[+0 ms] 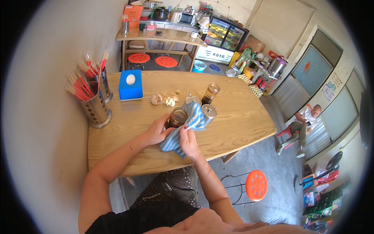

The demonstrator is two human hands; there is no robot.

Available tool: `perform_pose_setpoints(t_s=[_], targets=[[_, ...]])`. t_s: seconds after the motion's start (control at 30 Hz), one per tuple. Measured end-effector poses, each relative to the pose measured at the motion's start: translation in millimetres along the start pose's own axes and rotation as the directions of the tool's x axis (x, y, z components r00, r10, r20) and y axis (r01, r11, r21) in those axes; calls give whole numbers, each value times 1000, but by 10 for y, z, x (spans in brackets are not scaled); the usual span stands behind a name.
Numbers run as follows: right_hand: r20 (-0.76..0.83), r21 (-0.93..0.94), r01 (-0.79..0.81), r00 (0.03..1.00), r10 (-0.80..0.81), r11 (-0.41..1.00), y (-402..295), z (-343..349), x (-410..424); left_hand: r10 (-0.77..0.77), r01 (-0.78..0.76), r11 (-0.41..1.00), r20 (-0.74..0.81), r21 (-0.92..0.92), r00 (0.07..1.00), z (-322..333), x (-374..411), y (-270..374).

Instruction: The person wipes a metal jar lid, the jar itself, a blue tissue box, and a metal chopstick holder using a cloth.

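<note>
My left hand (159, 130) is closed around a glass jar (178, 116) with dark contents, held over the wooden table (233, 122). Between thumb and fingers, my right hand (188, 142) pinches a blue-and-white striped cloth (196, 115), which hangs against the jar's right side and drapes down below it. Just beyond the cloth stand a lidded metal pot (209, 112), a second metal lid (192, 99) partly hidden by the cloth, and another glass jar of dark liquid (211, 93). Garlic bulbs and cloves (169, 101) lie left of these.
A blue tissue box (130, 84) and metal holders with wrapped chopsticks (98, 112) stand at the table's left. An orange stool (256, 185) is on the floor at the right. A seated person (304, 125) holds a phone near the doors. Another table (163, 36) stands beyond.
</note>
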State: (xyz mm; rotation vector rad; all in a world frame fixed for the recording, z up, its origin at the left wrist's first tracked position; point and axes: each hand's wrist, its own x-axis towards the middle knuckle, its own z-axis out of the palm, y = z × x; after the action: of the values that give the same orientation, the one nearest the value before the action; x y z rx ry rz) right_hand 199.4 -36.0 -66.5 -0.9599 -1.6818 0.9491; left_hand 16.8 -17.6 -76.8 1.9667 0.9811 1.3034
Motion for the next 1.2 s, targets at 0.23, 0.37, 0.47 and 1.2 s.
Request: perform_pose_setpoints(t_s=[0.23, 0.37, 0.47, 1.2], targets=[[101, -234, 64, 994, -41, 970, 292, 141, 34, 17, -13, 998, -87, 55, 996, 43, 13, -18], [386, -528, 46, 902, 192, 848, -28, -1, -53, -65, 67, 997, -61, 34, 996, 26, -35, -46], [471, -672, 136, 837, 278, 728, -149, -81, -113, -48, 48, 999, -66, 5, 997, 37, -24, -38], [-136, 150, 123, 985, -102, 981, 36, 642, -209, 93, -80, 996, -454, 47, 886, 94, -44, 301]])
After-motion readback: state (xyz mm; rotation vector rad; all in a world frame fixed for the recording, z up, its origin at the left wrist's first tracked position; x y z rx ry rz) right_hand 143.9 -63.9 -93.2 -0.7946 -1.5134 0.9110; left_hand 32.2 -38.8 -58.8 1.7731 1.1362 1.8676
